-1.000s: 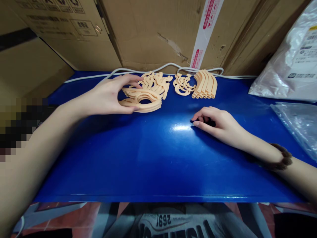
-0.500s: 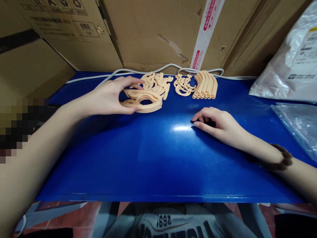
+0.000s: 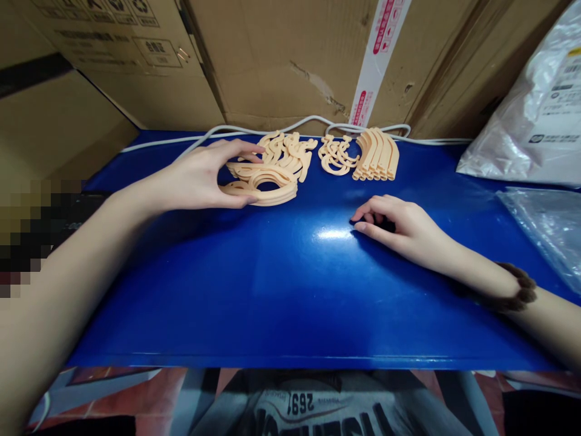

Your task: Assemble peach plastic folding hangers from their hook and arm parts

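Observation:
Near the back of the blue table point(image 3: 281, 290), my left hand point(image 3: 213, 175) has its thumb and fingers around the left end of a stack of beige curved pieces point(image 3: 276, 197). Behind that stack lie loose beige curved pieces point(image 3: 290, 151). Further right are beige hook-shaped pieces point(image 3: 336, 157), beside a row of beige bent pieces point(image 3: 376, 154). My right hand point(image 3: 394, 227) rests on the table in front of them, fingers curled and thumb close to the index finger; no object shows in it.
Cardboard boxes point(image 3: 290, 60) stand behind the table. A white cable point(image 3: 254, 131) runs along the back edge. On the right are a white plastic bag point(image 3: 521, 133) and a clear plastic sheet point(image 3: 549, 224).

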The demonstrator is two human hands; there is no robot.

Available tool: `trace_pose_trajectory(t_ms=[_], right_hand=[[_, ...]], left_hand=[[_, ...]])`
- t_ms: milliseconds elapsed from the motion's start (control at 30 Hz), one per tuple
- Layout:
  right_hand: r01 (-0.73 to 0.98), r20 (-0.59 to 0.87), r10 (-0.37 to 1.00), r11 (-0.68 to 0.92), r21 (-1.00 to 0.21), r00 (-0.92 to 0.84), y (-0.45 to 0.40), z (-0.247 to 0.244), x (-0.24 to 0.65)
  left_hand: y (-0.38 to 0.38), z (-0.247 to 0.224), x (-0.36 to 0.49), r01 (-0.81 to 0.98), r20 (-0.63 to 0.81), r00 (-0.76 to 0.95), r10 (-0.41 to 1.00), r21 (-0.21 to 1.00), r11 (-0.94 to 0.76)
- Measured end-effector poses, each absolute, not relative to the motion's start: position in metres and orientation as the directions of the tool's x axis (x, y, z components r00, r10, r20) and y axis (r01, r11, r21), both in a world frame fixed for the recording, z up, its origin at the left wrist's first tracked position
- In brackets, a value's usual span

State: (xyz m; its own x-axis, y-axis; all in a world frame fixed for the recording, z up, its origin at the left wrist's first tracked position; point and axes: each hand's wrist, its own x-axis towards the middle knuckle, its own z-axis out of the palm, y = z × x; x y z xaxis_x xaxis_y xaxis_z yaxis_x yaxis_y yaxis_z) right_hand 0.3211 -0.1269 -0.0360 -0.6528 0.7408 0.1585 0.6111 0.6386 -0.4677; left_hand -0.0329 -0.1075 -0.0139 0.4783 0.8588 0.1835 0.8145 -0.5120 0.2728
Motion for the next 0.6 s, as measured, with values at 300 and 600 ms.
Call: trace_pose_trajectory(t_ms=[300, 600], right_hand=[[0.611, 0.162, 0.738, 0.644, -0.461, -0.655, -0.1269, -0.0352, 0.322], [0.616, 0.154, 0.74, 0.64, -0.46, -0.654, -0.1271, -0.0359, 0.3209]], left_hand=[[-0.1044, -0.0167, -0.0354, 0.808, 0.194, 0.485, 0.853, 0.275, -0.522], [-0.1028, -0.0185, -0.0376, 0.794, 0.201, 0.495, 0.845, 0.289, -0.534]])
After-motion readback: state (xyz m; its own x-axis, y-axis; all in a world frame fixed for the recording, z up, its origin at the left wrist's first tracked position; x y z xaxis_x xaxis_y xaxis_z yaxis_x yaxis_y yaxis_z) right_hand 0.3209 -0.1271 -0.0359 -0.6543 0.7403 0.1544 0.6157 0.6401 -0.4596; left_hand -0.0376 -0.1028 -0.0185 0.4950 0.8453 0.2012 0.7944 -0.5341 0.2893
